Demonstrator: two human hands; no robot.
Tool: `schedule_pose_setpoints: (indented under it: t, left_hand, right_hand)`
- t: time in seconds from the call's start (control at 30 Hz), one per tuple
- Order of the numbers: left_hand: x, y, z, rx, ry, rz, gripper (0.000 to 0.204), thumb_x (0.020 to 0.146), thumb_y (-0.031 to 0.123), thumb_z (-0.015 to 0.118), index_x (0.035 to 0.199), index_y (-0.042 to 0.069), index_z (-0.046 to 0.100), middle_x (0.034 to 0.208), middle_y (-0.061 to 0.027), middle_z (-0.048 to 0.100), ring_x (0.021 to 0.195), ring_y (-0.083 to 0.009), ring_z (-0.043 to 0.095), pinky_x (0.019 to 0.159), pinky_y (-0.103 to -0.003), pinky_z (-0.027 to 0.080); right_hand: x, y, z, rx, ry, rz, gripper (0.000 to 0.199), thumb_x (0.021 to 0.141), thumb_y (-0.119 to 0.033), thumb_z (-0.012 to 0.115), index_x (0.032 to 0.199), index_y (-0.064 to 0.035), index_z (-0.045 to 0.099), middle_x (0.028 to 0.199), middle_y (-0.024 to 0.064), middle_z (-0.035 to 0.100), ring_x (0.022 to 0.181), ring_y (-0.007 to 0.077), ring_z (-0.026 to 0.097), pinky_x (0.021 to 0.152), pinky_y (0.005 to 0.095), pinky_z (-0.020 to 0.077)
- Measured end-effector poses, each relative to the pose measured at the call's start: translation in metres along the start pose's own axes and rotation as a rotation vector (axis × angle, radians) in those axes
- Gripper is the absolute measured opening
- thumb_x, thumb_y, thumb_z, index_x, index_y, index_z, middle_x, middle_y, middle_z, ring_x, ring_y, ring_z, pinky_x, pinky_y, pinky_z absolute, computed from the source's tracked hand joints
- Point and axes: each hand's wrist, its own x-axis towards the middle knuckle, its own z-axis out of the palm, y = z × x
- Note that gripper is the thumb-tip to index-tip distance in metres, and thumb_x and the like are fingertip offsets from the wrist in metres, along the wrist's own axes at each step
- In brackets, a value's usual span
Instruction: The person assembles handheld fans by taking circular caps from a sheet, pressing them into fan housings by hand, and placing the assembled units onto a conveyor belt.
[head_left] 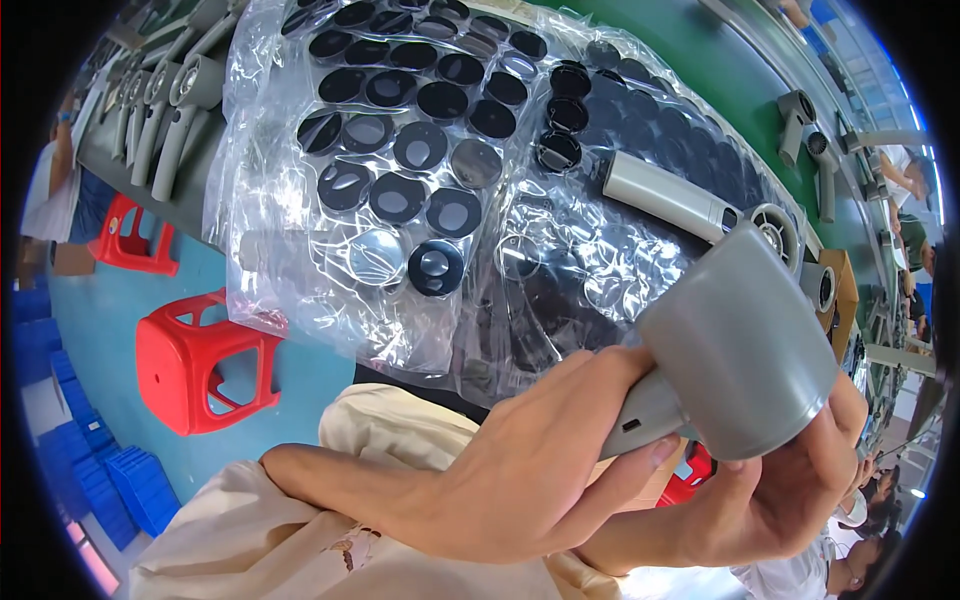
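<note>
A grey hair dryer (pixel 740 345) with a short wide barrel is held up close at the right. My left hand (pixel 560 450) is closed round its handle, near a small dark port slot. From beneath, my right hand (pixel 790 490) curls its fingers against the lower end of the barrel; that end's opening faces away from view. Behind it, another grey dryer (pixel 665 195) lies on the clear plastic sheet, its round ringed head (pixel 775 230) partly hidden by the held one.
Black round discs (pixel 420 145) sit in rows in clear plastic sheeting (pixel 300 270) on the table. More grey dryers (pixel 165 120) stand at the far left, others (pixel 800 125) on a green surface at the far right. Red stools (pixel 185 365) and blue crates (pixel 140 490) are on the left floor.
</note>
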Motion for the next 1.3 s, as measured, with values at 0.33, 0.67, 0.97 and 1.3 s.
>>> schedule_pose_setpoints:
  t: [0.33,0.67,0.97,1.3]
  left_hand:
    - [-0.001,0.007,-0.001,0.053,-0.001,-0.008,0.044,0.085,0.010,0.063,0.118,-0.010,0.042,0.098,-0.0254,0.057,0.083,-0.0398,0.060,0.069,-0.042,0.049]
    - [0.001,0.002,0.002,0.008,0.010,-0.165,0.036,0.089,0.012,0.061,0.114,-0.007,0.041,0.076,-0.0232,0.060,0.065,-0.0381,0.064,0.054,-0.039,0.048]
    - [-0.002,0.006,0.013,0.094,0.004,-0.115,0.037,0.089,0.011,0.060,0.114,-0.007,0.042,0.075,-0.0231,0.060,0.067,-0.0368,0.066,0.054,-0.038,0.049]
    - [0.015,0.016,-0.002,0.114,-0.352,-0.258,0.051,0.092,0.024,0.059,0.127,-0.005,0.036,0.092,-0.0230,0.062,0.077,-0.0345,0.063,0.069,-0.038,0.050]
  right_hand:
    - [0.006,-0.025,0.017,-0.019,0.136,0.171,0.032,0.079,-0.008,0.067,0.107,0.0073,0.061,0.108,0.0232,0.055,0.091,0.0238,0.060,0.076,0.0301,0.0503]
    - [0.009,-0.012,0.040,0.028,0.167,0.200,0.043,0.069,-0.005,0.074,0.109,0.0068,0.065,0.095,0.0133,0.053,0.082,0.0187,0.046,0.068,0.0265,0.0370]
    - [0.003,-0.012,0.030,-0.063,0.304,0.153,0.045,0.053,-0.014,0.081,0.095,-0.0023,0.073,0.091,0.0131,0.054,0.072,0.0188,0.050,0.058,0.0275,0.0380]
    - [-0.002,-0.018,0.043,0.660,0.392,0.683,0.082,0.085,-0.051,0.061,0.137,0.0059,0.036,0.128,0.0229,0.048,0.113,0.0309,0.054,0.094,0.0393,0.0448]
